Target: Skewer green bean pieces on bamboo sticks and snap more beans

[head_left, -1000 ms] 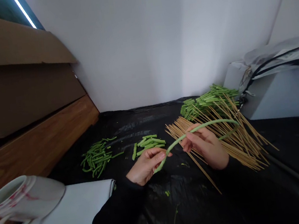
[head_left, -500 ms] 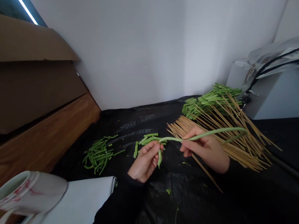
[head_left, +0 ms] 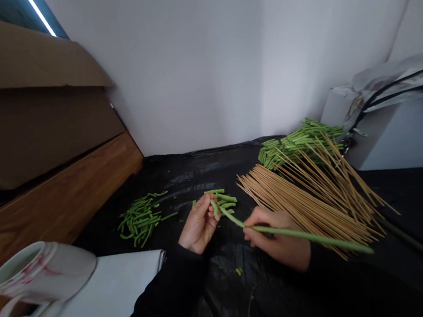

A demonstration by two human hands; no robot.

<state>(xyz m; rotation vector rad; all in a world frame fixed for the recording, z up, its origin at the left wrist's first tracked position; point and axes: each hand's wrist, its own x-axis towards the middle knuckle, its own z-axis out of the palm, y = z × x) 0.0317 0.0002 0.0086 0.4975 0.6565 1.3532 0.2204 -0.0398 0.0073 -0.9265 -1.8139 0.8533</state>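
Between the thumb and fingers of my left hand is a short piece of long bean. My right hand pinches the long bean, which slants down to the right past the hand. Its near end lies close beside the short piece and looks snapped apart from it. Just behind my left hand sits a small pile of cut bean pieces, partly hidden by the fingers. Bamboo skewers lie in a loose heap beyond my right hand.
Thinner green pieces lie at the left on black plastic sheeting. A large green pile is at the back right, near a white box with cables. A mug stands on white paper, below a cardboard box.
The bean now shows a break near my left hand, which keeps a short piece. My right hand has moved down and slightly left, and the bean's curled far part has swung down and straightened.
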